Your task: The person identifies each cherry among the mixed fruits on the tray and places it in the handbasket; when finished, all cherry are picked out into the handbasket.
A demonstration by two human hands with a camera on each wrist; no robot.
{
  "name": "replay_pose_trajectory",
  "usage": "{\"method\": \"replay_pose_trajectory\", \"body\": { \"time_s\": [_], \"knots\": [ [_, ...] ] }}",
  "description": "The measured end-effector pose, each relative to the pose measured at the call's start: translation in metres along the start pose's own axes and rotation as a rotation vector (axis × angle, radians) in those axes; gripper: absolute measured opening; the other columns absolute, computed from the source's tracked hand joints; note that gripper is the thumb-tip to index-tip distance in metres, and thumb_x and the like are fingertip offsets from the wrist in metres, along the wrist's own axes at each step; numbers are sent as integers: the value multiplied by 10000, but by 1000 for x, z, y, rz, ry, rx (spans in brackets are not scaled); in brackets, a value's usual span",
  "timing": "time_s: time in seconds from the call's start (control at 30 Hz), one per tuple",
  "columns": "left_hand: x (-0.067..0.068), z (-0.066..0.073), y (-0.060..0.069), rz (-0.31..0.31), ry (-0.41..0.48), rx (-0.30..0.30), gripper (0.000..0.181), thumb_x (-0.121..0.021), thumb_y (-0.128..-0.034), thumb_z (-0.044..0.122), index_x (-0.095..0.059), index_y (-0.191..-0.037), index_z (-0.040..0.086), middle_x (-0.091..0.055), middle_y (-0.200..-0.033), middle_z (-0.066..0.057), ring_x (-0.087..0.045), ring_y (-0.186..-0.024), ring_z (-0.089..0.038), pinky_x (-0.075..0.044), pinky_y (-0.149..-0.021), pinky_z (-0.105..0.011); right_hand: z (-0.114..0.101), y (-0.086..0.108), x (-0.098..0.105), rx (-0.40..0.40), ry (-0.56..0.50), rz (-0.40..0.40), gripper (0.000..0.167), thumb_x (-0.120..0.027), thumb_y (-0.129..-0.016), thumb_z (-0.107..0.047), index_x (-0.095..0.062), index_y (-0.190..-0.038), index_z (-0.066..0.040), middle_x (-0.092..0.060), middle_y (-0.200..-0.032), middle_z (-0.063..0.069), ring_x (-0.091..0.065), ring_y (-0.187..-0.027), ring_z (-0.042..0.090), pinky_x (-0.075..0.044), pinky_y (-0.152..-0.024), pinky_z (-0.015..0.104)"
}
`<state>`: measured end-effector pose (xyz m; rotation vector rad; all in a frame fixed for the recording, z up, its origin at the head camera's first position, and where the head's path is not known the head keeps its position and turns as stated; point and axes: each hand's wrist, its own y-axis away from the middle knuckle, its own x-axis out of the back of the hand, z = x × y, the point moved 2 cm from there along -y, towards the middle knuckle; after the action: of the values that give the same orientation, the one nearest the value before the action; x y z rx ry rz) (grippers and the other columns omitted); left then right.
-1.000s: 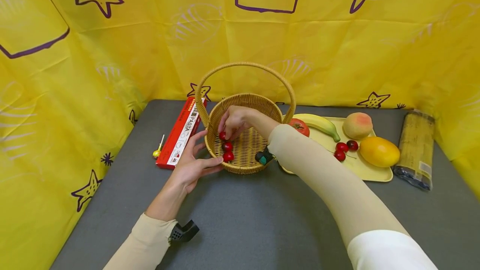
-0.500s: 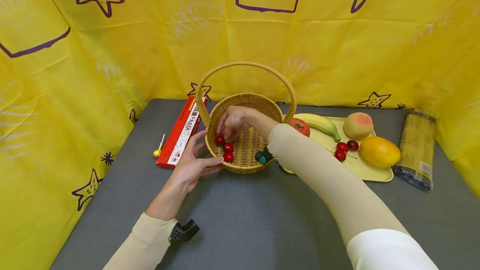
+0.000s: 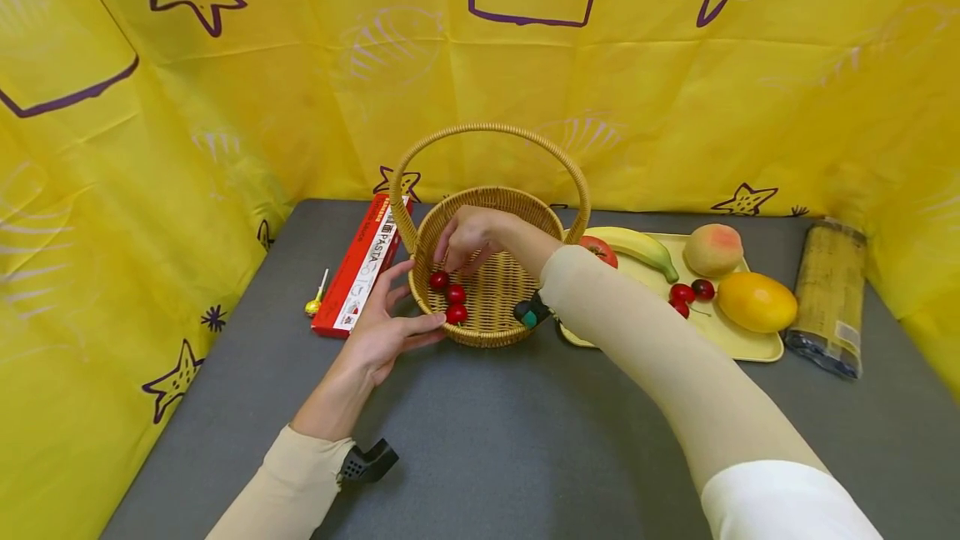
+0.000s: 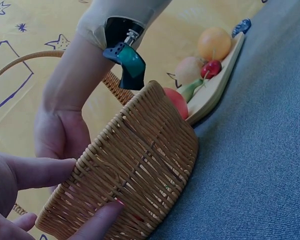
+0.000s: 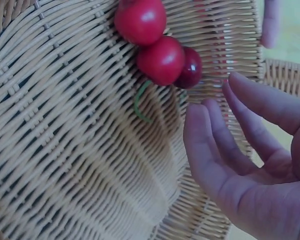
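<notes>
Right hand (image 3: 471,240): inside the basket (image 3: 491,340), its fingers pointing down and to the left. The forearm enters from the lower right, crosses the left part of the tray (image 3: 738,347) and passes over the basket's right-hand rim. In the right wrist view the fingers are gently bent, thumb and fingertips apart, with nothing held between them.

Left hand (image 3: 381,332): at the basket's left front, forearm rising from the lower left. Fingers spread and fairly straight; the thumb lies along the front rim. The left wrist view shows one digit touching the rim and another laid against the outer wall.

Cherries (image 3: 455,293): three, inside the basket along its left side, in a short line near the rim. The farthest lies just beside the right fingertips. In the right wrist view they sit close together, and one green stem is visible.

Basket: upright on the table (image 3: 480,440), between the red box (image 3: 360,273) and the tray.
</notes>
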<state>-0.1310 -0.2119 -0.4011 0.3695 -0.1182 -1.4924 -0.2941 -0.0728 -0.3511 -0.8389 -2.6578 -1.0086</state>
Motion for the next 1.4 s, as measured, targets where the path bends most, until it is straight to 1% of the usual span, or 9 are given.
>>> {"method": "replay_pose_trajectory", "body": {
  "time_s": [0.17, 0.33, 0.47, 0.67, 0.77, 0.87, 1.03, 1.2, 1.4],
  "knots": [
    [-1, 0, 0, -1, -4, 1, 962, -736, -891, -113, -251, -1624, 279, -260, -1628, -154, -699, -1090, -378, -641, -873, -486, -2, 12, 4, 22, 12, 14, 302, -727, -938, -11, -725, -1238, 19, -750, -1050, 106, -634, -1241, 384, -575, -1043, 500],
    [-1, 1, 0, 3, -5, 2, 965, -736, -888, -118, -254, -1622, 282, -260, -1628, -155, -710, -1061, -387, -644, -866, -483, -2, 26, 7, 64, 11, 19, 299, -715, -952, -23, -716, -1247, 26, -752, -1136, 124, -632, -1249, 406, -557, -1065, 519],
    [-1, 1, 0, 1, -5, 5, 964, -734, -890, -116, -253, -1623, 284, -248, -1633, -157, -713, -1061, -391, -642, -870, -488, 0, 39, 9, 109, 5, 23, 283, -721, -949, -28, -719, -1227, 26, -734, -1179, 141, -656, -1207, 380, -553, -1068, 527],
    [-1, 0, -1, 3, -4, 3, 964, -730, -890, -125, -254, -1622, 283, -250, -1627, -158, -701, -1089, -408, -642, -874, -485, 4, 56, 10, 170, -26, 38, 176, -745, -932, -32, -757, -1106, -52, -723, -1128, 113, -683, -1105, 289, -611, -977, 450],
    [0, 0, -1, 2, -5, 4, 966, -731, -891, -122, -248, -1625, 280, -243, -1633, -160, -705, -1088, -402, -639, -883, -485, 4, 66, 10, 199, -51, 52, 170, -754, -928, -31, -758, -1097, -53, -720, -1082, 103, -688, -1060, 272, -627, -926, 411],
    [0, 0, -1, 1, -7, 5, 966, -732, -892, -117, -244, -1626, 278, -233, -1638, -163, -715, -1070, -389, -637, -889, -484, 5, 75, 10, 235, -68, 65, 166, -756, -930, -33, -761, -1094, -55, -722, -1082, 119, -693, -1019, 259, -629, -925, 421],
    [0, 1, 0, 1, -7, 12, 963, -737, -897, -101, -243, -1629, 283, -219, -1646, -164, -716, -1075, -377, -633, -902, -479, 5, 88, 9, 306, -60, 73, 174, -756, -931, -50, -769, -1103, -71, -726, -1126, 153, -706, -1026, 262, -633, -903, 413],
    [0, 1, 0, 5, -5, 22, 960, -736, -900, -97, -241, -1628, 286, -213, -1655, -157, -692, -1119, -390, -627, -916, -485, 6, 103, 9, 373, -46, 89, 186, -768, -926, -75, -774, -1112, -84, -740, -1103, 109, -707, -1038, 271, -636, -890, 411],
    [-1, 2, 0, 8, -7, 12, 961, -734, -894, -108, -249, -1627, 280, -217, -1648, -157, -673, -1142, -397, -628, -912, -486, 15, 124, 9, 420, -62, 129, 185, -779, -924, -99, -774, -1109, -109, -752, -1122, 68, -693, -1067, 270, -610, -938, 396]
  ]
}}
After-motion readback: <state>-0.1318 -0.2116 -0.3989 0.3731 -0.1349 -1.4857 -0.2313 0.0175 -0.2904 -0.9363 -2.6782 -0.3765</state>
